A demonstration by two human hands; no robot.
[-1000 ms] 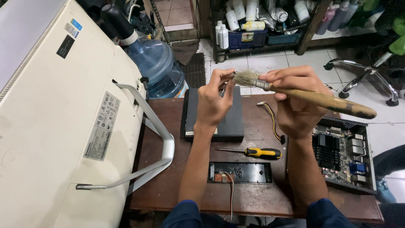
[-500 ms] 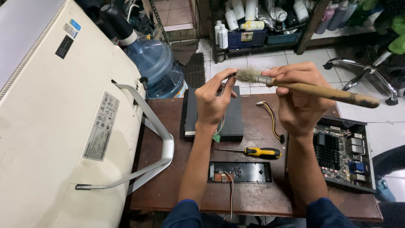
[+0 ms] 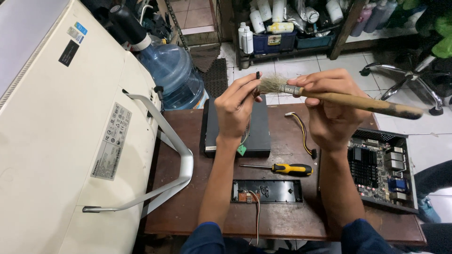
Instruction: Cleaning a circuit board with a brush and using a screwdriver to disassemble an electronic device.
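Both hands got raised a bit; small black part is pinched in left hand fingers, bristles touching it, brush gripped by right hand, handle pointing right.

Both my forearms rise from the lower edge, elbows low, wrists lifted to about the same height. My left hand is turned back-of-hand toward me, its fingers pinched together at the tips, wrist straight. My right hand is curled closed, fingers wrapped over, thumb beneath. The two hands sit close together, not touching. Dark blue sleeves show at both elbows.
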